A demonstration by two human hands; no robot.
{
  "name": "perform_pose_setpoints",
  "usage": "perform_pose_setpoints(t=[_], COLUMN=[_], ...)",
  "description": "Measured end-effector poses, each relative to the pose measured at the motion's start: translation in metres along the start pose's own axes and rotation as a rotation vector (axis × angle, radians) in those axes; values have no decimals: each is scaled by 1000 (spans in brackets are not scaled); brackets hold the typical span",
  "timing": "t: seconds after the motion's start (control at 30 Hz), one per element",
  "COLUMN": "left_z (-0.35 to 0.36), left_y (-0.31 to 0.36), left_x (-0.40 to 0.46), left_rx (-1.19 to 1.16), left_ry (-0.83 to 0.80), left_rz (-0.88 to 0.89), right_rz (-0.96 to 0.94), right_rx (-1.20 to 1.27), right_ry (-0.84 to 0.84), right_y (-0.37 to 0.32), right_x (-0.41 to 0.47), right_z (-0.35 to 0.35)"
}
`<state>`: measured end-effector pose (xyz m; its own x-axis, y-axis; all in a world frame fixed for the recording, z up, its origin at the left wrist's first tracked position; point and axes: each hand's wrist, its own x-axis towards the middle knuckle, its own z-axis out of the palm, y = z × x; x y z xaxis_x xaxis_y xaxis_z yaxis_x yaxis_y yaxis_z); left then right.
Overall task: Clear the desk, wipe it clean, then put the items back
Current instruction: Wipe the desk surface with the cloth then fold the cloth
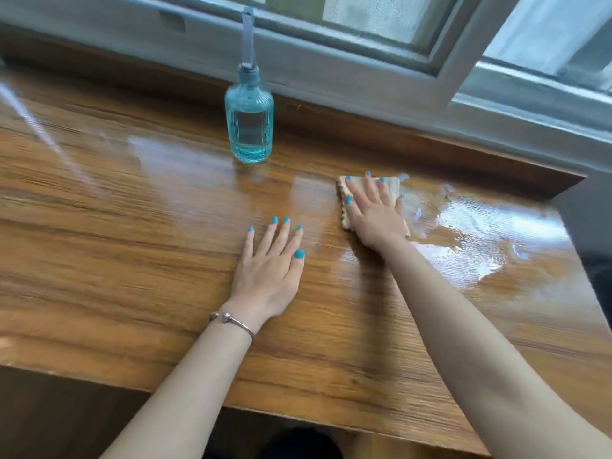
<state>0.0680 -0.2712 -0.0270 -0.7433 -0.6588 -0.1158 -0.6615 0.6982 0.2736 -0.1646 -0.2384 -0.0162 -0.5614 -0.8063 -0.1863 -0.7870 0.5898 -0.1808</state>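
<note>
Under the right hand (376, 210): folded beige cloth w/ scalloped edge (346, 207), pinned flat on the glossy wood-grain desk (132, 226). Fingers straight and spread over it, pressing, not curled round. Cloth's long axis runs roughly along the fingers, away from the wrist toward the window frame (364, 38). Wet streaky patch (470, 240) sits just outboard of that hand, on its little-finger side, so wiping looks mid-way; items not back yet.

Left hand (270, 263) flat on the desk, fingers straight, holding nothing, prob. bracing.

Handling, my read: cloth soft, limp, light, likely damp; will bunch if pushed edge-first, so keep the palm centred on it. Wet varnish likely slick.

Beyond the left fingertips: ribbed teal glass spray bottle w/ grey nozzle (249, 127), upright, about part full. Prob. heavy-ish, breakable; grab at the neck.
</note>
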Motion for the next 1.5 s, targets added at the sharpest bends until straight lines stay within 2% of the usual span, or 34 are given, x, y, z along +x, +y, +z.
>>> perform_pose_setpoints(t=[0.07, 0.2, 0.27, 0.37, 0.43, 0.47, 0.57, 0.63, 0.67, 0.73, 0.8, 0.83, 0.9, 0.97, 1.03, 1.13, 1.17, 1.27, 1.33, 1.5], left_z=[2, 17, 17, 20, 19, 18, 18, 19, 19, 20, 21, 20, 19, 19, 20, 25, 26, 25, 24, 7], left_y=[2, 2, 2, 0, -1, -1, -3, -2, -2, -2, -3, -3, -3, -4, -3, -3, -3, -5, -4, 37], left_x=[-27, -59, -56, -55, -57, -58, -57, -57, -57, -55, -54, -55, -56, -55, -54, -53, -53, -53, -54, -33], left_rx=[33, 64, 72, 81, 75, 75, 91, 76, 62, 45, 51, 59, 74, 65, 62, 50, 52, 61, 59, -30], left_ry=[25, 61, 69, 64, 53, 52, 64, 77, 71, 70, 70, 67, 76, 76, 81, 101, 106, 106, 120, 143], left_rz=[72, 89, 79, 109, 112, 116, 127, 134, 139, 153, 145, 135, 120, 128, 144, 130, 127, 124, 105, 19], right_rz=[-22, -284, -321, -91, 25, 11, -256, -306, -250, -8, 167, 170, -3, -87, 0, 309, 321, 93, 49, 286], right_rx=[5, 8, -32, -27, 0, -14, -69, -93, -95, -58, -36, -49, -60, -64, -51, 7, -12, -115, -124, -68], right_ry=[10, 36, -28, -36, 3, 13, 44, 5, -15, 0, 47, 54, 68, 35, 20, 14, 31, 39, 11, 98], right_y=[-10, -13, 1, 4, -12, -22, -32, -6, 7, 22, 5, -11, -42, -33, -5, 10, 3, -22, -11, 14], right_x=[-31, -145, -130, -78, -87, -111, -221, -239, -228, -197, -197, -214, -271, -297, -271, -233, -238, -288, -294, -199], right_z=[12, 40, 31, 16, 23, 30, 58, 56, 50, 37, 40, 48, 70, 70, 58, 45, 50, 69, 65, 40])
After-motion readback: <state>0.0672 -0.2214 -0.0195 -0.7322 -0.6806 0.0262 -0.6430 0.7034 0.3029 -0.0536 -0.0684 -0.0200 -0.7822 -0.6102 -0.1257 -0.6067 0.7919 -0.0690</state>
